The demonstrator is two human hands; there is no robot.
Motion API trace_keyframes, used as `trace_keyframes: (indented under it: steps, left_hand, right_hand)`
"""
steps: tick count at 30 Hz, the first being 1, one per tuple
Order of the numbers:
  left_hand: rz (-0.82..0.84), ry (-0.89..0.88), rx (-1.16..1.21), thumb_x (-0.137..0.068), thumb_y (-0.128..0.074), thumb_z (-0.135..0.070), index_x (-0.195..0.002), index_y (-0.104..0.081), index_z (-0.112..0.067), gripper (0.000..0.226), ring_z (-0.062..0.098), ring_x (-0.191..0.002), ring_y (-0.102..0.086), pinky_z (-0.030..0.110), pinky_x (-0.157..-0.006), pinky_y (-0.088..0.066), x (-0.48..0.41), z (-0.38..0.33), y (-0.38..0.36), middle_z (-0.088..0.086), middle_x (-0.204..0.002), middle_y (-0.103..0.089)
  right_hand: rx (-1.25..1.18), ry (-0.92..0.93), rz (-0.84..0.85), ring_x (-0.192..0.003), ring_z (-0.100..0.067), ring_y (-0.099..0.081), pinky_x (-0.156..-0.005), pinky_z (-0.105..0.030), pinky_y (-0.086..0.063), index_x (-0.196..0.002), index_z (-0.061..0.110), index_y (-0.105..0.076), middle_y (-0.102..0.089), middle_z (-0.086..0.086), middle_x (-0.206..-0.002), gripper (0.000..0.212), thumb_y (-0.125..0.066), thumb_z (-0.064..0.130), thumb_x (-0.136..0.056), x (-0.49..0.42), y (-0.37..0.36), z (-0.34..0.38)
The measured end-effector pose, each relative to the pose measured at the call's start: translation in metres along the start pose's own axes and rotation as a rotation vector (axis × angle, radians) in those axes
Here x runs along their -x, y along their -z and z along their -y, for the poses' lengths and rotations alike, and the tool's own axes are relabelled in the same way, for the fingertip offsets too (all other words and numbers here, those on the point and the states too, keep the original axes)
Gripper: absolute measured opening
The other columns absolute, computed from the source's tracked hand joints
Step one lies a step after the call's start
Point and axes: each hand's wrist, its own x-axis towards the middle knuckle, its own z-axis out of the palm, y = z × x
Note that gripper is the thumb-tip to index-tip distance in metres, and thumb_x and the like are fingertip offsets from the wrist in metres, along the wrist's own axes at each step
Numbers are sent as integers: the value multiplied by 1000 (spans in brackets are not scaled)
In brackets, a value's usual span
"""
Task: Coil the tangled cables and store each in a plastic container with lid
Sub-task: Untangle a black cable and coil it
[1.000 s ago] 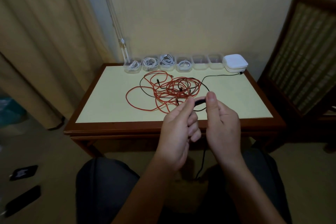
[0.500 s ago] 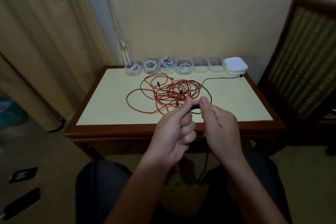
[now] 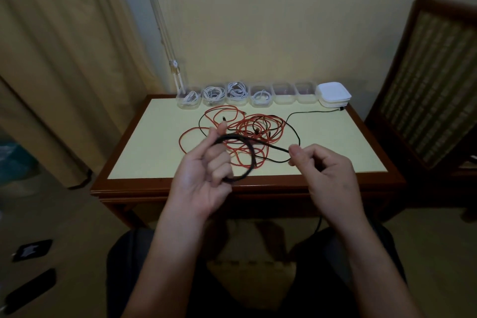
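Hands were pinched together on the black cable (image 3: 277, 147) half a second ago; now they're pulled apart. Left hand (image 3: 204, 175) pinches a first loop between thumb and forefinger, other fingers curled under it. Right hand (image 3: 327, 170) pinches the run just right of that loop. The rest trails ahead of both hands through the red cable (image 3: 260, 129) tangle. Read: coiling has started. Empty containers (image 3: 284, 93) sit far ahead, beyond the tangle.
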Motion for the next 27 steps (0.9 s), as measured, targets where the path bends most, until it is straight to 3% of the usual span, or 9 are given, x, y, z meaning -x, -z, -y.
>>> trace_keyframes:
  steps: [2, 5, 8, 12, 15, 17, 20, 23, 27]
  left_hand:
    - [-14, -20, 123, -102, -50, -21, -104, -72, -8, 26, 6, -34, -17, 23, -28, -22, -2, -16, 9, -10, -50, -27]
    - [-31, -67, 253, -104, -48, -18, -116, -71, -6, 28, 7, -33, -24, 24, -30, -24, -3, -38, 24, -10, -53, -28]
    - [-33, -114, 356, -100, -49, -13, -119, -69, -5, 29, 7, -35, -23, 23, -31, -22, -1, -53, 35, -11, -55, -28]
    - [-81, -229, 352, -88, -51, -5, -121, -68, -4, 37, 7, -37, -22, 21, -32, -21, 2, -58, 35, -10, -57, -28]
    - [-186, -317, 125, -94, -49, -3, -124, -65, -4, 35, 6, -39, -25, 18, -34, -25, 0, -51, 28, -9, -58, -32]
    - [-232, -372, -44, -98, -53, -7, -127, -64, -5, 31, 3, -43, -40, 14, -37, -31, 0, -43, 22, -8, -62, -47]
    - [-249, -467, -324, -101, -57, -17, -123, -66, -6, 27, 6, -73, -70, 13, -53, -50, 3, -25, 11, 3, -94, -76]
    - [-207, -511, -691, -105, -49, -20, -124, -64, -10, 27, 19, -92, -75, 22, -69, -60, 4, -6, 6, 7, -100, -77]
    - [-60, -398, -1025, -105, -47, -19, -129, -63, -8, 30, 20, -89, -76, 24, -74, -61, 1, 8, 10, 8, -97, -78]
  right_hand:
    - [-18, -6, 9, -60, 0, -52, -60, -11, -40, -74, 10, -67, -48, 5, -55, 33, -65, 36, -95, 0, 4, -5]
    - [-21, -1, 22, -59, -16, -44, -59, -28, -40, -76, 18, -68, -48, -12, -63, 23, -69, 33, -93, 0, 11, -13]
    - [15, 18, -17, -62, -12, -51, -60, -24, -41, -83, 25, -72, -58, -4, -66, 8, -74, 26, -91, 0, 16, -19]
    - [87, 78, -100, -85, -7, -65, -72, -12, -46, -88, 27, -74, -71, 13, -85, 8, -75, 20, -89, 0, 19, -20]
    - [228, 180, -102, -82, -6, -65, -70, -13, -44, -85, 23, -76, -71, 13, -84, 8, -78, 16, -87, 0, 16, -23]
    - [310, 247, -53, -79, -5, -65, -69, -18, -47, -84, 21, -76, -71, 12, -82, 6, -78, 15, -86, 0, 13, -26]
    - [375, 304, 63, -80, -1, -63, -71, -18, -48, -87, 21, -76, -69, 15, -83, 3, -76, 19, -89, 6, 1, -25]
    - [312, 358, 138, -82, 0, -62, -70, -19, -48, -88, 20, -75, -66, 16, -84, 11, -68, 27, -94, 15, -16, -19]
    - [230, 428, 64, -76, -5, -61, -66, -28, -48, -84, 14, -74, -67, 10, -80, 26, -59, 32, -96, 14, -25, -10]
